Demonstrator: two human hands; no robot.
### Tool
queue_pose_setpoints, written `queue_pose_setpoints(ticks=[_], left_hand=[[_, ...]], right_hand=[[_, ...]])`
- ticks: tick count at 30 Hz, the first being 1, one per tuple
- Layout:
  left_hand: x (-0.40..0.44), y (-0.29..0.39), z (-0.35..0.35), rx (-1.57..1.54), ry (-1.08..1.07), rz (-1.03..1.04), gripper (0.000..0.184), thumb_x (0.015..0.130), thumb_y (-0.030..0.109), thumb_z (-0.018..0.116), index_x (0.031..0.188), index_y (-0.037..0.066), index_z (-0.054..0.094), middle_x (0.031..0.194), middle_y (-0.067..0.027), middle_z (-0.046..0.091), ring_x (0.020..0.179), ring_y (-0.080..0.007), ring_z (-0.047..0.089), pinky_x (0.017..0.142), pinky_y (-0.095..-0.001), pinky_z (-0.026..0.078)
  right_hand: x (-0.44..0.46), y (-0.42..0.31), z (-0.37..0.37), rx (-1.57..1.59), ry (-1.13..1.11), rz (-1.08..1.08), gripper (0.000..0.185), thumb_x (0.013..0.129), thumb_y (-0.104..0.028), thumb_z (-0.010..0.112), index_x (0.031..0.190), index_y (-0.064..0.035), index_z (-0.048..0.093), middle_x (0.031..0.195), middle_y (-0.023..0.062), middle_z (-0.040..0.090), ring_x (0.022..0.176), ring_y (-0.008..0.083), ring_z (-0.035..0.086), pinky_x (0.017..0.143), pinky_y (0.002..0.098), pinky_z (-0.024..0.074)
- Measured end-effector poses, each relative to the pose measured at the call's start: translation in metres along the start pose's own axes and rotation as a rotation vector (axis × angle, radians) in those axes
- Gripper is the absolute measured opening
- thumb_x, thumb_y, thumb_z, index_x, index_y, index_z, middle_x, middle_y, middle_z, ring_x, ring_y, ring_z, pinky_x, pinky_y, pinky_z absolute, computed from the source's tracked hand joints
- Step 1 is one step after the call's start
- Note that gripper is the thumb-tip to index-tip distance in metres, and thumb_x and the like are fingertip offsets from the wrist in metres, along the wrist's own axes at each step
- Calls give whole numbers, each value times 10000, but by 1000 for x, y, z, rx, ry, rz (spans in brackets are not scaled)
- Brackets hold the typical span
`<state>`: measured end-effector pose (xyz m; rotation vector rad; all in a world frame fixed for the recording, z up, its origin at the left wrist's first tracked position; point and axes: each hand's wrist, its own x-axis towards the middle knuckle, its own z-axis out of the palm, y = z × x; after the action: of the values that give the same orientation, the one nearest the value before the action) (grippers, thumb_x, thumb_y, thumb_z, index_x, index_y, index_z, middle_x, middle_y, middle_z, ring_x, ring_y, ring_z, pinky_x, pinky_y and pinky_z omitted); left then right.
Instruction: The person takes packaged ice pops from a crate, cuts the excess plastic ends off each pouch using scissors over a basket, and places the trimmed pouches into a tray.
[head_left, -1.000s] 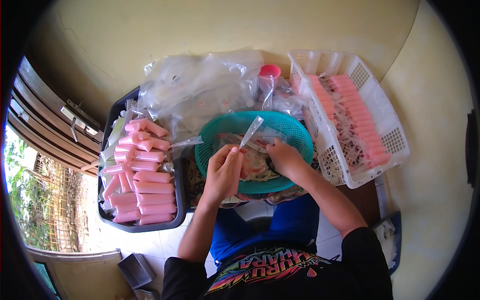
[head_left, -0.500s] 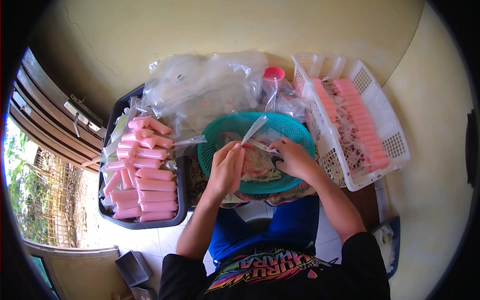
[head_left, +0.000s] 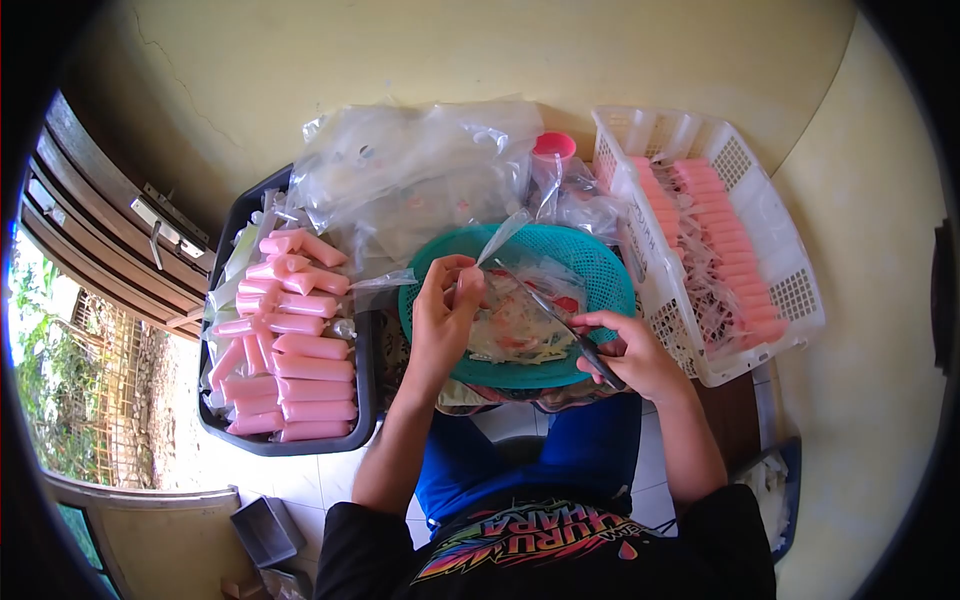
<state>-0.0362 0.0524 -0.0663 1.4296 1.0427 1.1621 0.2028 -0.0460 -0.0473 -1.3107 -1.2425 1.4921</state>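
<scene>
While the left hand (head_left: 442,315) held a pink packet (head_left: 470,287) above the left part of the teal basket (head_left: 608,285), its fingers closed around the filled body, a clear plastic tail (head_left: 506,236) rose from the packet and slanted toward the basket's far rim. The right hand (head_left: 640,362), above the basket's right near rim, had its fingers curled narrowly about the handle of a dark-handled cutting tool (head_left: 590,353); the blade pointed across the basket toward the packet, apparently apart from it, though whether it was scissors I could not tell. Inside the basket lay a tangle of plastic scraps (head_left: 515,325), some clear and some reddish, and a patterned cloth (head_left: 545,400) showed beneath its near edge. To the basket's left stood a black tray (head_left: 365,405) with many pink packets (head_left: 312,370) piled at various angles. Behind the basket spread large clear plastic bags (head_left: 420,165), with a pink cup (head_left: 553,146) at their right end. To the basket's right, a white crate (head_left: 796,292) contained rows of pink packets (head_left: 735,255). Well to the basket's left and nearer the person, a grey bin (head_left: 268,532) sat on the tiled floor (head_left: 345,480).
</scene>
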Motion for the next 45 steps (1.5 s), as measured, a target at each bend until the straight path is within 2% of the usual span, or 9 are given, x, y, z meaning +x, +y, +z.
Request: queue_pose_setpoints(ticks=[7, 10, 18, 27, 31, 36, 40, 42, 45], left_hand=[[5, -1, 3, 209, 115, 151, 204, 938, 121, 639, 1101, 5, 602, 777, -60, 626, 706, -83, 525, 656, -246, 442], [6, 1, 6, 245, 120, 154, 199, 928, 118, 646, 1099, 24, 612, 760, -79, 617, 708, -100, 527, 667, -265, 453], [0, 17, 18, 344, 65, 207, 170, 940, 99, 638, 1090, 21, 627, 813, -55, 655, 785, -94, 598, 744, -248, 479], [-5, 13, 21, 302, -35, 161, 163, 941, 75, 624, 1083, -5, 614, 845, -73, 661, 792, -103, 596, 754, -255, 482], [-6, 14, 23, 290, -53, 163, 165, 939, 61, 620, 1088, -9, 611, 859, -78, 663, 801, -105, 601, 759, -254, 482], [-7, 13, 25, 274, -75, 160, 163, 939, 65, 626, 1080, -15, 608, 859, -77, 664, 800, -107, 606, 754, -256, 484], [-7, 14, 25, 291, -84, 156, 160, 942, 73, 625, 1074, -16, 610, 852, -76, 663, 792, -106, 604, 750, -256, 484], [-8, 13, 26, 295, -102, 125, 159, 946, 79, 622, 1072, -16, 612, 844, -77, 662, 783, -106, 601, 746, -257, 484], [-8, 12, 27, 313, -101, 145, 160, 947, 84, 623, 1069, -18, 614, 839, -77, 662, 777, -106, 599, 740, -259, 485]], right_hand=[[-16, 11, -2, 250, -59, 22, 650, 757, -97, 843, 1292, 85, 524, 1057, 70, 614, 888, 147, 657, 745, 250, 541], [-15, 20, 3, 158, -33, -93, 573, 799, -104, 765, 1298, 56, 532, 807, 48, 662, 633, 87, 637, 653, 195, 548], [-15, 23, 4, 231, -78, -55, 612, 782, -201, 819, 1275, 47, 555, 718, 6, 633, 582, 63, 582, 505, 173, 411], [-11, 28, 10, 348, -62, -52, 717, 752, -333, 860, 1266, 65, 556, 998, 71, 597, 619, 78, 565, 474, 189, 404], [-9, 26, 13, 366, -49, -17, 690, 733, -250, 877, 1280, 34, 569, 909, 45, 603, 590, 83, 550, 492, 204, 410], [-7, 30, 15, 330, -58, -80, 786, 736, -440, 842, 1265, 65, 553, 930, 27, 570, 616, 78, 544, 471, 195, 384], [-6, 29, 16, 320, -73, -75, 768, 748, -425, 836, 1269, 62, 552, 923, 17, 562, 614, 75, 538, 472, 196, 377], [-5, 31, 16, 388, -45, -45, 563, 784, -85, 753, 1305, 17, 564, 802, 43, 641, 605, 67, 570, 515, 180, 430], [-4, 32, 16, 408, -47, -35, 563, 784, -80, 752, 1305, 18, 562, 810, 48, 644, 607, 62, 565, 515, 179, 425]])
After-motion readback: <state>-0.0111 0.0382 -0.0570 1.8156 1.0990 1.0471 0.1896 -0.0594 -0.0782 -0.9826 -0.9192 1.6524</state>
